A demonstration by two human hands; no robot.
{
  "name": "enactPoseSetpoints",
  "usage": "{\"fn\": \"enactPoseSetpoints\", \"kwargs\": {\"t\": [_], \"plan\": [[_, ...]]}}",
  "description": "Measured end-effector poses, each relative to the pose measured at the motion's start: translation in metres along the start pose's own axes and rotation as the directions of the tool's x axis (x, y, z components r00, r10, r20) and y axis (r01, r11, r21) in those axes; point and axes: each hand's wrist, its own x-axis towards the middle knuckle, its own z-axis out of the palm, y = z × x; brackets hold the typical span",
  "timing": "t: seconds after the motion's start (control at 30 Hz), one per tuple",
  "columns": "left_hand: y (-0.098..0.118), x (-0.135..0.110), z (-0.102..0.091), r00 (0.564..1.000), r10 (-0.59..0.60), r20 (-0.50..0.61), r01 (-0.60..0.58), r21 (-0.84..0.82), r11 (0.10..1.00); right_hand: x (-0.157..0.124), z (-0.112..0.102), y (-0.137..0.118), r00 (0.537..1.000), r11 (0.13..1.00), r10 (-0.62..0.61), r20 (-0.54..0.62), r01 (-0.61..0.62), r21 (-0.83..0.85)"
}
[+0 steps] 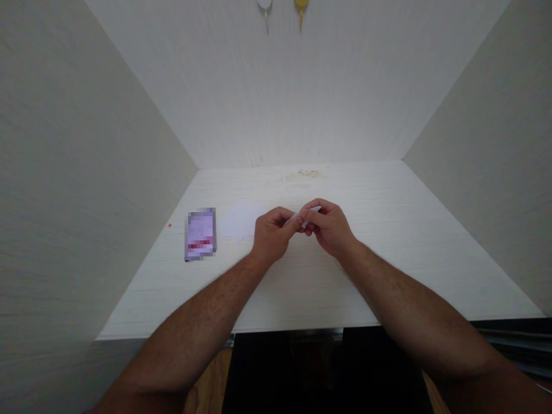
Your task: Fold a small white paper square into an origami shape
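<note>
Over the middle of the white desk, both my hands pinch one small piece of folded white paper. My left hand grips its left end, thumb on top and fingers curled beneath. My right hand grips the right end, its thumb pressed on the paper close to the left thumb. Much of the paper is hidden by the fingers. Just left of my left hand, several loose white sheets lie flat on the desk, partly covered by that hand.
A phone-like device with a blurred purple screen lies left of the sheets. Walls enclose the desk at the back and both sides. A brownish stain marks its far edge. White and yellow hooks hang on the back wall.
</note>
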Motion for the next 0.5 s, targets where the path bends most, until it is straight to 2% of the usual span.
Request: {"fn": "enactPoseSetpoints", "kwargs": {"t": [0.23, 0.5], "plan": [[0.0059, -0.0017, 0.0008, 0.999, -0.027, -0.018, 0.026, -0.030, 0.999, -0.0010, 0.0021, -0.0043, 1.000, 0.999, 0.016, -0.017, -0.015, 0.052], [0.0064, -0.0009, 0.0007, 0.997, -0.076, -0.028, 0.075, -0.040, 0.996, 0.0002, -0.0040, -0.0028, 0.998, 0.998, 0.060, -0.003, -0.060, 0.025]]}}
